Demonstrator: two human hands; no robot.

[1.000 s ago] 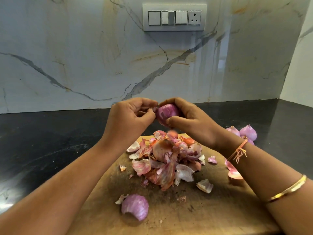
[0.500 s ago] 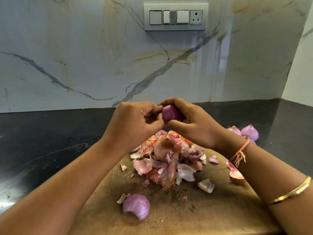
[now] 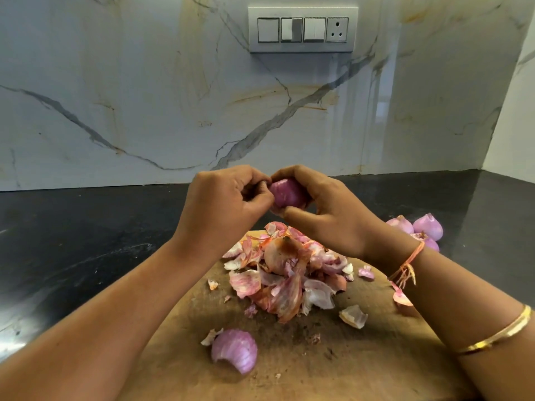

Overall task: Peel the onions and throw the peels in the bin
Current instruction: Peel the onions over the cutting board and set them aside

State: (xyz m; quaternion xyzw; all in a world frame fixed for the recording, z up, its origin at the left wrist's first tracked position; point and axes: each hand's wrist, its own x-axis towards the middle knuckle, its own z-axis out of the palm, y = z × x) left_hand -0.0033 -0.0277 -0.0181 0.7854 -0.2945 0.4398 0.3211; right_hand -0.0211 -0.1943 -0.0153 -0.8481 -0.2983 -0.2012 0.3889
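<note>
1. While we hold the onion (image 3: 286,193) up over the board (image 3: 376,357), right hand (image 3: 327,209) is curled round it, thumb under & fingers over the top; it hangs just above the peel heap (image 3: 289,273), clear of the worktop (image 3: 86,241).
2. Left hand (image 3: 225,206) has fingers curled in, thumb + fingertips pinching at the onion's left end; whether a flap of skin is caught there we can't tell.
3. Step in hand, as we judge it: stripping the last skin off; surface showing looks smooth & purple, so prob. nearly done.
4. To do it well: nail under the edge at the tip, pull along the length, not across; thin skin tears if yanked.
5. Right hand should turn the onion bit by bit toward the left thumb; firm grip, no squeezing, as bare onion is slippery.
6. Drop strips straight onto the heap so they don't scatter.
7. Peeled onions (image 3: 428,227) lie on the worktop beyond our right wrist; this one prob. joins them.
8. Bin isn't in view; all peels, incl. the big shell (image 3: 234,350) at the board's front, are yet to be binned.
</note>
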